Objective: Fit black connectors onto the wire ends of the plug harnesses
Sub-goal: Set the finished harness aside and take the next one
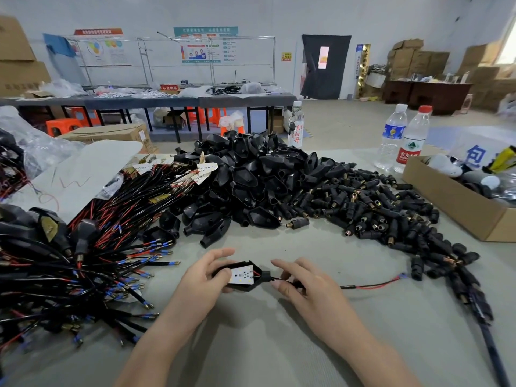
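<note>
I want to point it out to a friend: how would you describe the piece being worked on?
From the big heap of black shells in the middle of the table, come toward the near edge. There the left hand holds one shell. Unlike the heap's empty ones, it has a white board inside and a red-and-black wire, pinched by the right hand, trailing right.

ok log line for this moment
left hand: holds black housing | right hand: pinches wire at housing neck | wire end: on table, no connector fitted | connector pile: beyond right hand
</note>
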{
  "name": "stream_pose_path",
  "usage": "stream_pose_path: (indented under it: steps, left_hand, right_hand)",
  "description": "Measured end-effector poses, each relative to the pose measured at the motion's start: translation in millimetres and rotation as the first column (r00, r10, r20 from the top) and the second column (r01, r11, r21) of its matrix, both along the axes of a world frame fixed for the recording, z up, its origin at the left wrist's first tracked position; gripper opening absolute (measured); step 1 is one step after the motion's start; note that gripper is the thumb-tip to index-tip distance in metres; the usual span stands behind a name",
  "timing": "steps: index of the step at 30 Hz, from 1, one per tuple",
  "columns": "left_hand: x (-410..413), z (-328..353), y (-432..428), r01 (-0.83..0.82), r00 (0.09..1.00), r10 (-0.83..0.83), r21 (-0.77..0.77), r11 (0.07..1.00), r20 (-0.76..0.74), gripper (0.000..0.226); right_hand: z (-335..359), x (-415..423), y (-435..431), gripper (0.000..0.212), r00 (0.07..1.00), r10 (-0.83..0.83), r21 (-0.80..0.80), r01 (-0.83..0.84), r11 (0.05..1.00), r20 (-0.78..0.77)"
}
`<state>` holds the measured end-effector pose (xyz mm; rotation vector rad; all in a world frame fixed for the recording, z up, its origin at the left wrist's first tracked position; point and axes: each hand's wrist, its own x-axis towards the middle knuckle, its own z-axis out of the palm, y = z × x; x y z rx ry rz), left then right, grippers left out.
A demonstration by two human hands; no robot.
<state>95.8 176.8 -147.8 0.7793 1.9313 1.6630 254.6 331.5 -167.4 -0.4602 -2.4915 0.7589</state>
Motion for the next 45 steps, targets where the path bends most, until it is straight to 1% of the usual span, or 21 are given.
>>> stream_pose_path:
  steps: [2, 3, 6, 8, 12, 14, 16, 18, 20, 22, 23, 25, 26, 28, 29, 32, 36, 38, 39, 42, 45]
  left_hand:
    - [-7, -2, -4, -0.079, 0.995, 0.078, -0.026, 0.996, -0.067, 0.039]
    - [-11, -3, -6, -0.13, 0.984, 0.123, -0.05, 0.99, -0.129, 0.04]
    - [-19, -5, -13, -0.304, 0.904, 0.249, -0.115, 0.946, -0.347, 0.042]
    - [-21, -6, -16, -0.385, 0.859, 0.305, -0.127, 0.914, -0.411, 0.043]
    - [-24, -8, -19, -0.472, 0.802, 0.347, -0.159, 0.867, -0.487, 0.043]
    - [-23, -8, -20, -0.511, 0.761, 0.348, -0.175, 0.841, -0.548, 0.041]
    - [-18, -5, -18, -0.544, 0.681, 0.339, -0.139, 0.828, -0.649, 0.034]
    - [-8, -3, -12, -0.502, 0.604, 0.286, -0.076, 0.862, -0.744, 0.027]
    - [6, -2, -2, -0.363, 0.546, 0.161, -0.058, 0.93, -0.822, 0.025]
    - [21, -5, 10, -0.186, 0.474, -0.002, -0.102, 0.977, -0.881, 0.03]
    - [26, -9, 15, -0.118, 0.422, -0.078, -0.14, 0.983, -0.903, 0.032]
    - [32, -17, 23, -0.059, 0.339, -0.161, -0.192, 0.98, -0.927, 0.031]
    - [32, -20, 24, -0.06, 0.328, -0.164, -0.193, 0.979, -0.93, 0.028]
    - [28, -24, 26, -0.097, 0.332, -0.131, -0.172, 0.98, -0.934, 0.017]
    - [26, -25, 26, -0.116, 0.335, -0.118, -0.166, 0.979, -0.935, 0.016]
    - [21, -29, 24, -0.144, 0.318, -0.111, -0.164, 0.976, -0.941, 0.016]
    - [17, -29, 21, -0.17, 0.322, -0.089, -0.149, 0.974, -0.943, 0.018]
    - [14, -28, 19, -0.187, 0.325, -0.085, -0.153, 0.97, -0.942, 0.024]
    - [13, -28, 19, -0.197, 0.322, -0.086, -0.156, 0.968, -0.943, 0.026]
    - [10, -28, 16, -0.238, 0.317, -0.1, -0.181, 0.954, -0.943, 0.02]
    - [13, -25, 15, -0.273, 0.326, -0.084, -0.178, 0.945, -0.942, 0.02]
  right_hand:
    - [1, 2, 5, 0.041, 1.0, -0.011, 0.01, 0.011, 1.0, 0.011]
    - [2, 4, 8, 0.043, 0.999, -0.031, 0.016, 0.031, 0.999, 0.019]
    - [2, 11, 22, 0.04, 0.989, -0.146, 0.043, 0.145, 0.989, 0.036]
    - [2, 17, 31, 0.04, 0.978, -0.195, 0.027, 0.194, 0.981, 0.075]
    - [2, 26, 43, 0.044, 0.967, -0.112, -0.012, 0.118, 0.993, 0.23]
    - [3, 28, 45, 0.033, 0.966, -0.074, -0.041, 0.086, 0.995, 0.246]
    - [5, 31, 46, 0.018, 0.969, -0.06, -0.069, 0.078, 0.995, 0.239]
    - [5, 33, 47, 0.018, 0.965, -0.032, -0.078, 0.054, 0.995, 0.26]
    - [6, 36, 48, 0.024, 0.953, 0.0, -0.094, 0.03, 0.995, 0.302]
    - [7, 41, 51, 0.027, 0.944, 0.004, -0.108, 0.034, 0.994, 0.331]
    - [7, 43, 53, 0.027, 0.942, -0.01, -0.112, 0.051, 0.992, 0.335]
    - [8, 47, 56, 0.021, 0.94, -0.05, -0.113, 0.093, 0.989, 0.337]
    - [9, 47, 57, 0.017, 0.94, -0.07, -0.105, 0.111, 0.988, 0.334]
    - [10, 47, 57, 0.014, 0.939, -0.114, -0.077, 0.147, 0.986, 0.324]
    - [11, 47, 57, 0.013, 0.937, -0.134, -0.061, 0.162, 0.985, 0.323]
    - [14, 46, 54, 0.016, 0.93, -0.165, -0.012, 0.179, 0.984, 0.327]
    - [17, 43, 48, 0.027, 0.922, -0.174, 0.088, 0.153, 0.984, 0.347]
    - [17, 41, 46, 0.026, 0.922, -0.177, 0.128, 0.141, 0.982, 0.345]
    - [17, 40, 46, 0.021, 0.923, -0.184, 0.137, 0.146, 0.98, 0.337]
    - [16, 38, 44, 0.01, 0.931, -0.225, 0.146, 0.19, 0.971, 0.287]
    - [16, 34, 40, 0.011, 0.948, -0.252, 0.143, 0.227, 0.963, 0.197]
